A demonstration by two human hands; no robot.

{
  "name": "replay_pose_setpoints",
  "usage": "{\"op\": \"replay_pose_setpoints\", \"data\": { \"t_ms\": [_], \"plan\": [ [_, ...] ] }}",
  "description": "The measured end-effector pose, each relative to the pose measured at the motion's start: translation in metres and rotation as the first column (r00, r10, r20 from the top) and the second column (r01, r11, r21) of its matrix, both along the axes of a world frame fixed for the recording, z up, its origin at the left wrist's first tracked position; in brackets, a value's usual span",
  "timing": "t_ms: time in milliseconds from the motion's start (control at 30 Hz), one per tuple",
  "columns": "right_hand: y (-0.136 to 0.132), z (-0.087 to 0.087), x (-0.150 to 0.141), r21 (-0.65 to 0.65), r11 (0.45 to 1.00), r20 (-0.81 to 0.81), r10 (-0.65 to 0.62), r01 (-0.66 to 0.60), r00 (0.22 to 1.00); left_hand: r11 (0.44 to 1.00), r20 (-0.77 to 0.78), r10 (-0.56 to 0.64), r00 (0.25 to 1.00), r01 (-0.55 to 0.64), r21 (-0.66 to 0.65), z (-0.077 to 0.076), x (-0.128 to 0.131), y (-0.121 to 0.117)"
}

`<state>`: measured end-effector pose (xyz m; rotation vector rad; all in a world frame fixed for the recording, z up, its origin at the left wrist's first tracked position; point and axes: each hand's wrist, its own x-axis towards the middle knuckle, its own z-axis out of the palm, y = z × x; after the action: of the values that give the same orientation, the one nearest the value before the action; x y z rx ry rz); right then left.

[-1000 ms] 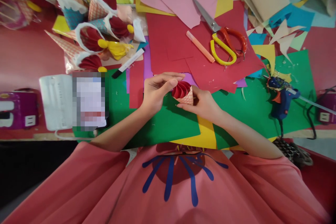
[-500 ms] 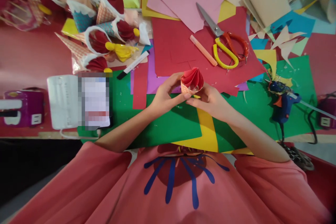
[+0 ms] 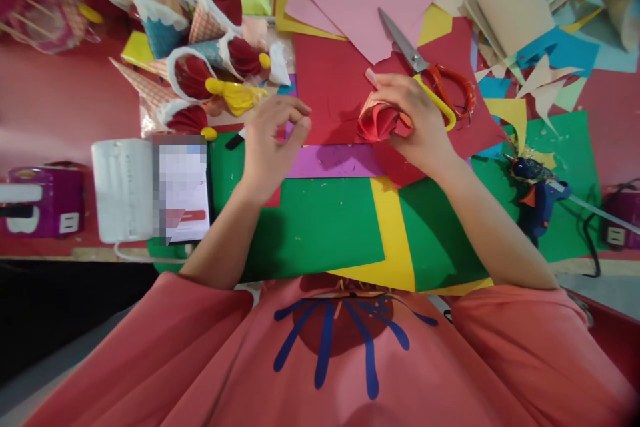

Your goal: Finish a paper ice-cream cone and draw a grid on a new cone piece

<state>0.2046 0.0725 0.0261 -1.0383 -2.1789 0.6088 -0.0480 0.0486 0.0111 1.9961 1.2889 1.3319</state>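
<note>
My right hand (image 3: 417, 117) grips a small cone of orange-checked paper with red pleated paper (image 3: 379, 122) in its mouth, just above the red sheets. Under its fingers lies an orange marker (image 3: 371, 75), mostly covered, and the scissors (image 3: 407, 47) with yellow and red handles are partly behind the hand. My left hand (image 3: 273, 140) hovers to the left, fingers loosely curled, thumb and index close but with nothing visible between them. Beside it are a black-tipped white marker (image 3: 235, 140), partly hidden, and a yellow tied piece (image 3: 240, 97) on a finished-looking cone.
Several checked paper cones with white trim (image 3: 163, 23) crowd the upper left. A phone (image 3: 185, 193) and a white device (image 3: 123, 190) lie at left. At right rests a blue glue gun (image 3: 540, 203). Paper scraps (image 3: 545, 80) pile at upper right; a green sheet (image 3: 320, 227) lies in front.
My left hand has let go of the small cone and moved left. My right hand has carried the cone slightly up and right and tilted it, now over the marker and scissor handles.
</note>
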Motion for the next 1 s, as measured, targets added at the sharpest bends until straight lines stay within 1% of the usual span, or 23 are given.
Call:
{"op": "replay_pose_setpoints", "data": {
  "t_ms": [67,133,200,233,300,367,433,500,567,633,700,733,800,867,933,1000],
  "plan": [
    [0.005,-0.009,0.0,0.056,0.998,0.079,-0.035,0.031,0.996,0.997,-0.079,0.079,0.994,-0.079,0.002,-0.003,-0.018,0.01],
    [0.006,-0.016,-0.002,0.032,0.998,0.113,-0.058,0.055,0.992,0.987,-0.19,0.149,0.97,-0.157,-0.028,-0.01,-0.036,0.019],
    [0.006,-0.022,-0.003,-0.01,0.999,0.11,-0.042,0.043,0.993,0.972,-0.279,0.203,0.939,-0.227,-0.055,-0.021,-0.051,0.027],
    [0.006,-0.025,-0.003,-0.017,1.0,0.101,-0.018,0.02,0.995,0.969,-0.291,0.212,0.933,-0.24,-0.063,-0.027,-0.056,0.029],
    [0.007,-0.029,-0.003,-0.013,0.999,0.084,0.035,-0.034,0.996,0.967,-0.352,0.192,0.916,-0.239,-0.094,-0.038,-0.062,0.031],
    [0.008,-0.033,-0.001,-0.021,0.996,0.083,0.093,-0.091,0.992,0.964,-0.376,0.179,0.909,-0.239,-0.119,-0.043,-0.061,0.031],
    [0.009,-0.034,0.0,-0.048,0.99,0.094,0.14,-0.136,0.986,0.961,-0.38,0.174,0.908,-0.241,-0.135,-0.043,-0.057,0.029],
    [0.007,-0.032,0.001,-0.072,0.985,0.1,0.161,-0.154,0.982,0.962,-0.357,0.19,0.915,-0.247,-0.119,-0.039,-0.051,0.027],
    [0.002,-0.027,0.001,-0.067,0.991,0.082,0.122,-0.116,0.989,0.961,-0.317,0.226,0.921,-0.264,-0.08,-0.035,-0.046,0.026],
    [-0.004,-0.022,0.0,-0.026,0.999,0.074,0.039,-0.038,0.996,0.953,-0.308,0.267,0.913,-0.297,-0.054,-0.034,-0.043,0.024],
    [-0.01,-0.019,-0.001,0.032,0.999,0.105,-0.017,0.013,0.994,0.939,-0.359,0.296,0.885,-0.338,-0.058,-0.035,-0.043,0.024],
    [-0.013,-0.019,-0.003,0.054,0.998,0.129,-0.02,0.013,0.991,0.934,-0.386,0.295,0.874,-0.349,-0.078,-0.036,-0.044,0.023],
    [-0.016,-0.022,-0.005,0.072,0.997,0.178,0.013,-0.026,0.984,0.927,-0.397,0.274,0.876,-0.351,-0.133,-0.036,-0.046,0.023],
    [-0.015,-0.027,-0.008,0.066,0.996,0.206,0.052,-0.067,0.977,0.924,-0.37,0.26,0.892,-0.341,-0.171,-0.033,-0.047,0.023],
    [-0.013,-0.032,-0.01,0.06,0.995,0.212,0.065,-0.079,0.975,0.921,-0.326,0.298,0.897,-0.359,-0.148,-0.029,-0.045,0.024],
    [-0.01,-0.035,-0.012,0.049,0.998,0.19,0.037,-0.047,0.981,0.934,-0.256,0.317,0.913,-0.347,-0.083,-0.023,-0.04,0.022]
  ]
}}
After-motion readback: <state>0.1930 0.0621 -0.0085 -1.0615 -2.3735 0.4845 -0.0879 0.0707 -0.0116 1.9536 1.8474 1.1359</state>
